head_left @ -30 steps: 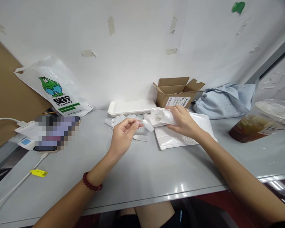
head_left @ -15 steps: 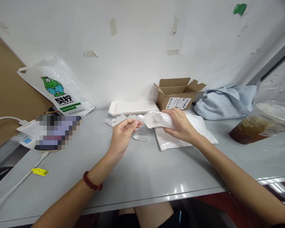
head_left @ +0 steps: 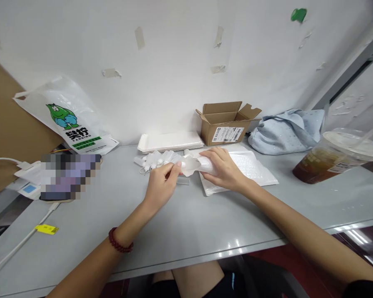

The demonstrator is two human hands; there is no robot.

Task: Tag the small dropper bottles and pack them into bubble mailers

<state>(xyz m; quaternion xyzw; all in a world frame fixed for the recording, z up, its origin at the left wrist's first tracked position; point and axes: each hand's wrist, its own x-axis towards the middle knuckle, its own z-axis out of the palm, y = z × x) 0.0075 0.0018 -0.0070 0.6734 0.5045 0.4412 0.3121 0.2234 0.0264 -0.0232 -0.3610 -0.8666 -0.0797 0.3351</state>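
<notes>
The left hand (head_left: 163, 182) is pinching a small white item (head_left: 183, 164) at a white pouch's (head_left: 206, 165) open mouth. The right hand (head_left: 224, 169) is gripping the pouch.

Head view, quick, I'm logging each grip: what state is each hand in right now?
Left hand: closed in a pinch; what it holds cannot be told.
Right hand: closed, holding the white pouch.

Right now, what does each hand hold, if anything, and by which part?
The right hand holds a white plastic pouch around its body, behind its open mouth. The left hand seems to pinch something white there, part unclear.
</notes>
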